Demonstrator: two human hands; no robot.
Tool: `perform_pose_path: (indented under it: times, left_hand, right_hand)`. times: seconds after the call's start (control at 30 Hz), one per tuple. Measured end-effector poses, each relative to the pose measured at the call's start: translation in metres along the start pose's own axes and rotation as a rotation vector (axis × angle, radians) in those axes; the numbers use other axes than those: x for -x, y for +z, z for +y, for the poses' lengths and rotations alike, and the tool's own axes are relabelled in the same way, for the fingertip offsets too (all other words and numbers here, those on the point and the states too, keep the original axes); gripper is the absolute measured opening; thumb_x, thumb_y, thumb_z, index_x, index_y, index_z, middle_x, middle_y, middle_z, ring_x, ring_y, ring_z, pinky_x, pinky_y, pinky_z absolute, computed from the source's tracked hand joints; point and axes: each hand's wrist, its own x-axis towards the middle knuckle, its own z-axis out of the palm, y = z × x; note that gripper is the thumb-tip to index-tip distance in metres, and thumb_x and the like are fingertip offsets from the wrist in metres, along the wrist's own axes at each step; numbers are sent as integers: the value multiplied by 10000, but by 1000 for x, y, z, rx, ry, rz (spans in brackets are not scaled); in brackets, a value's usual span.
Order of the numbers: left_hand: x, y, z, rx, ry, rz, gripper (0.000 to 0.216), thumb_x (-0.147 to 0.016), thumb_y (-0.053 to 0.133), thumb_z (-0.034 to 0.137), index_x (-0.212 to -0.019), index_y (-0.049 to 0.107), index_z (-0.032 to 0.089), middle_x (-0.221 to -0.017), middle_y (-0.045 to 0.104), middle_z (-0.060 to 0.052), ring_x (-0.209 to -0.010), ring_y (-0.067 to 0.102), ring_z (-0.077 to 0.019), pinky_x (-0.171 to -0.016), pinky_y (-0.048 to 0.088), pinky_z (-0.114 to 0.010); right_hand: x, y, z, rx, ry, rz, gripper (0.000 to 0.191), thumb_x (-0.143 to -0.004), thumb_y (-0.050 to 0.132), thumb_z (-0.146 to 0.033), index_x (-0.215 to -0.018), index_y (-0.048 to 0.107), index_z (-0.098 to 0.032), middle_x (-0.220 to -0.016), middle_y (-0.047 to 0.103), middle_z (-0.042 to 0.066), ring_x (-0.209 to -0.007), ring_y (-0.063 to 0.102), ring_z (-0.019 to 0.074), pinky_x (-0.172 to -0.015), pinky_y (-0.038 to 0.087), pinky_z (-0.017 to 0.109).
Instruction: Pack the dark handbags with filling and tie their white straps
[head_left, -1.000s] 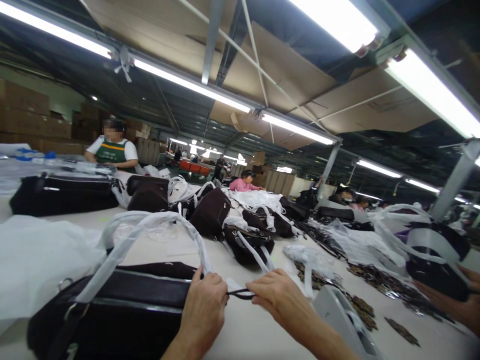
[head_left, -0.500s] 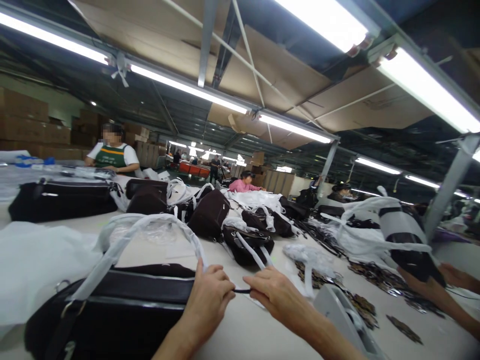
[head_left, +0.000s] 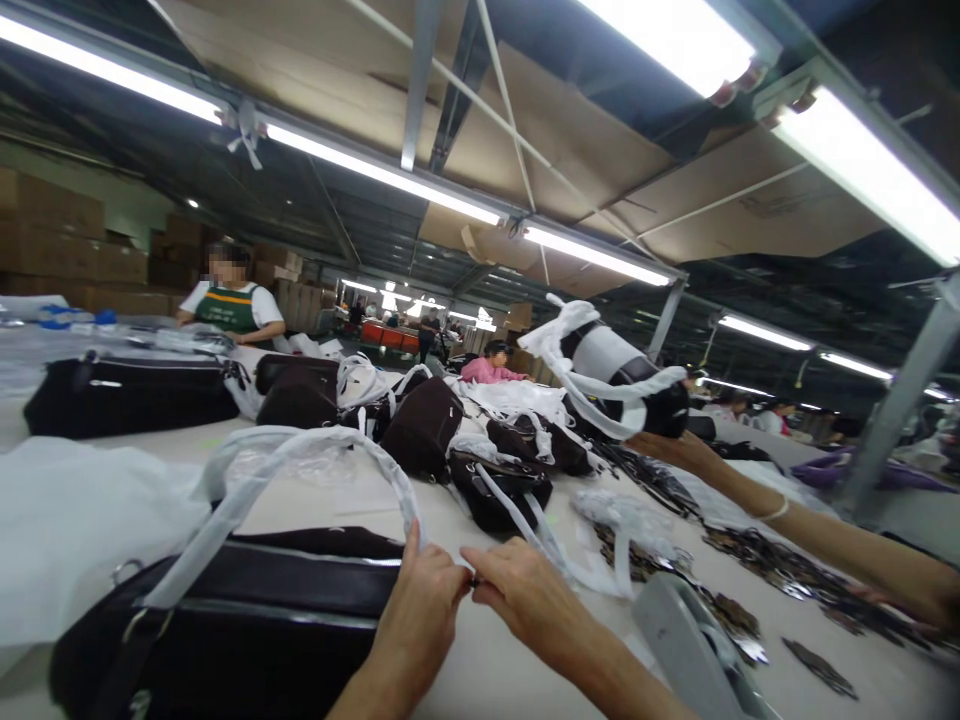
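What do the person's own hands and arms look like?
The left hand and the right hand are bare: no gloves, rings, watch or bracelet show. Both forearms are bare too, and no sleeve reaches into view.

Dark handbag (head_left: pixel 247 610) cut off at bottom edge

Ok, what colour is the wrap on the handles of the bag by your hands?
The wrap is white, the bag dark brown; head view.
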Motion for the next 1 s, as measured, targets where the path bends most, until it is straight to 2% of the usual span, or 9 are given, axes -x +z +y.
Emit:
perform_pose_path:
  times: [0.07, 0.13, 0.23, 0.33, 0.43, 0.53, 0.73, 0.87, 1.0]
  left_hand:
    - [1, 0, 0, 51, -27, 24, 278, -855, 426, -1, -833, 663, 144, -776, 679, -60, -826, 657, -211, -1164, 195, -666]
    - [1, -4, 0, 114, -79, 39, 259, -832, 435, -4, -903, 625, 156, -778, 673, -42, -811, 660, -203, -1177, 187, -650]
    - [1, -10, 3, 173, -142, 25, 246, -823, 453, 6, -961, 583, 163, -793, 666, -30, -818, 662, -205, -1181, 145, -661]
    - [1, -14, 6, 186, -167, 4, 184, -843, 454, 31, -912, 561, 164, -799, 660, -37, -818, 656, -218, -1163, 115, -701]
    - [0, -14, 7, 186, -167, 8, 177, -848, 438, 33, -900, 545, 165, -780, 647, -33, -801, 651, -220, -1156, 112, -710]
    - [0, -13, 7, 178, -160, 15, 241, -830, 402, 4, -944, 545, 161, -777, 642, -31, -796, 658, -210, -1170, 124, -680]
    - [4, -30, 9, 123, -86, -90, 342, -793, 377, -5, -997, 581, 179, -927, 684, -66, -972, 657, -207, -1195, 153, -623]
    - [9, -54, 7, -15, -143, -175, 489, -730, 524, 125, -1215, 568, 168, -1423, 530, -158, -1410, 378, -326, -1179, 68, -676]
    - [10, -69, 6, -33, -187, -293, 586, -674, 574, 200, -1260, 568, 179, -1479, 489, -135, -1480, 245, -333, -1194, 35, -644]
  right_hand:
    - [-5, -1, -3, -76, 5, -3, 227, -869, 663, -102, -1086, 668, -169, -927, 759, 54, -890, 688, 244, -782, 439, 319]
    - [-4, -7, 0, -171, 9, -16, 458, -818, 749, -174, -1256, 618, -176, -1100, 745, 81, -1002, 677, 270, -858, 466, 344]
    - [6, -25, 12, -239, 33, -29, 738, -752, 827, -298, -1408, 516, -166, -1378, 603, 144, -1242, 572, 308, -1020, 432, 390]
    - [14, -43, 20, -151, 53, -22, 458, -825, 765, -302, -1251, 657, -174, -1345, 629, 139, -1250, 567, 293, -1050, 404, 394]
    - [10, -51, 15, -11, 1, -107, 108, -899, 686, -246, -978, 746, -203, -1087, 749, 79, -1061, 666, 247, -1029, 385, 405]
    - [-2, -43, 5, 118, -29, -203, 123, -934, 635, -221, -875, 737, -184, -920, 767, 70, -935, 698, 228, -977, 396, 384]
    - [-17, -20, 0, 171, -43, -175, 154, -956, 586, -245, -927, 721, -177, -937, 763, 74, -921, 703, 241, -791, 428, 320]
    - [-19, -17, -3, 160, -39, -170, 169, -945, 598, -258, -864, 717, -170, -916, 763, 70, -903, 705, 236, -772, 421, 307]
    - [-20, -18, -8, 149, -44, -178, 183, -951, 581, -269, -861, 711, -176, -913, 763, 65, -903, 705, 228, -759, 416, 299]
